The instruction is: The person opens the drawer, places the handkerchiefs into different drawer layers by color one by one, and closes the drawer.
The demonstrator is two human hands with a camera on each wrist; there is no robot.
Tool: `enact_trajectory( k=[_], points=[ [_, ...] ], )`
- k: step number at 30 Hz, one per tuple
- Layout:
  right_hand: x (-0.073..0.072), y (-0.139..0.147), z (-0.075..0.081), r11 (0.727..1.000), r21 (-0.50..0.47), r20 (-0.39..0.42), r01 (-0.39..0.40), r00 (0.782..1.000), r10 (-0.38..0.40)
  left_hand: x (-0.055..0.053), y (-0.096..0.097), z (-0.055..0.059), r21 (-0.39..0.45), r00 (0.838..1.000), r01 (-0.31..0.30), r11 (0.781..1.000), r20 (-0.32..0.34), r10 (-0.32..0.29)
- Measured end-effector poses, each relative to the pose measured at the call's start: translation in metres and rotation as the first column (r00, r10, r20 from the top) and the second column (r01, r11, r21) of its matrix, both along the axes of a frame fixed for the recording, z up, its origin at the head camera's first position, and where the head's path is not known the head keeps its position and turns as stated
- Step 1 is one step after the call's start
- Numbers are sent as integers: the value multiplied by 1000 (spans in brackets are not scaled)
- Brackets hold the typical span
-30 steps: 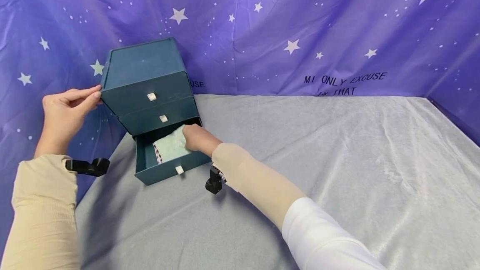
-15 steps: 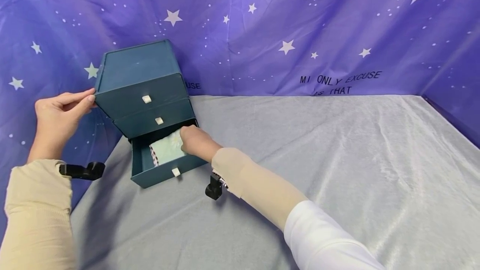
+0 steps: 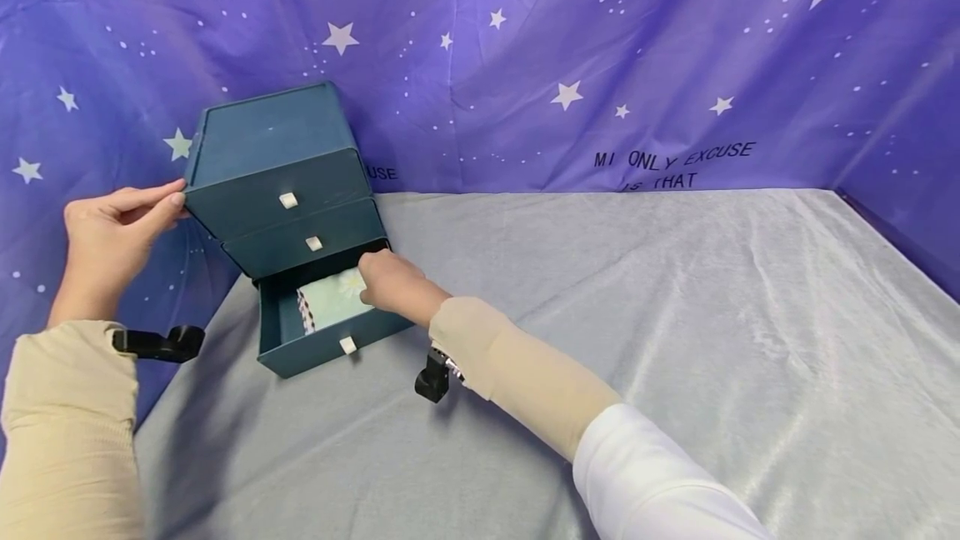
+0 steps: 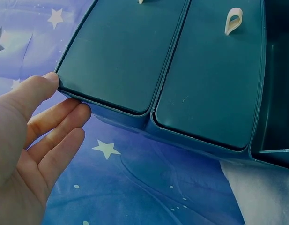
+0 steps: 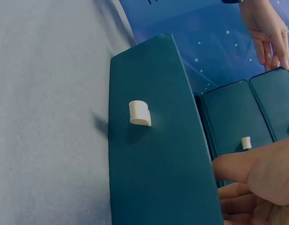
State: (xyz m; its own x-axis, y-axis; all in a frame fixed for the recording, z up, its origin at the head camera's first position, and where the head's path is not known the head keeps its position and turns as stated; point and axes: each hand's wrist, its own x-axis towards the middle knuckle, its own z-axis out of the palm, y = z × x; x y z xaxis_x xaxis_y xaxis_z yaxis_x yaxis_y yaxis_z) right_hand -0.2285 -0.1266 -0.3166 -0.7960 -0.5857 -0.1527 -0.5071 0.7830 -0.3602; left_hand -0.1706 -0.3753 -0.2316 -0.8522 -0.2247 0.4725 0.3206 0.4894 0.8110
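A dark blue three-drawer box [image 3: 277, 140] stands on the cloth-covered table, its bottom drawer [image 3: 315, 357] pulled out. In that drawer lies a folded pale green cloth [image 3: 330, 298] with a flower motif and a patterned edge on its left. My right hand [image 3: 393, 282] reaches into the drawer with curled fingers at the cloth's right end; its fingertips are hidden in the head view. The right wrist view shows this hand [image 5: 256, 183] behind the drawer front [image 5: 153, 136]. My left hand [image 3: 112, 240] touches the box's upper left front corner with thumb and nearly straight fingers.
A grey velvety cloth [image 3: 637, 340] covers the table, which stretches away to the right. Behind hangs a purple curtain [image 3: 480, 107] with white stars. The upper two drawers are closed, each with a small white pull tab [image 3: 288, 200].
The cloth near my right hand lies flatter and shows more of its flower motif. My right hand has shifted slightly right relative to the drawer. The left hand keeps its place on the corner.
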Motion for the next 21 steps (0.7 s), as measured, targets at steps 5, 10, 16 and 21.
enact_trajectory(
  k=[5,10,16,21],
  points=[
    [3,5,3,999,-18,-9,-32,999,32,-4,-6,-4,-16,1000,-17,1000,16,17],
    [6,11,6,996,-57,5,-64,998,64,-7,-8,-7,-55,999,-45,997,12,46],
    [9,19,12,988,-108,5,-107,994,108,-6,-8,-7,-81,998,-60,995,21,62],
    [12,26,18,978,-130,-49,-162,986,157,-5,-8,-7,-90,997,-71,993,15,72]
  ],
)
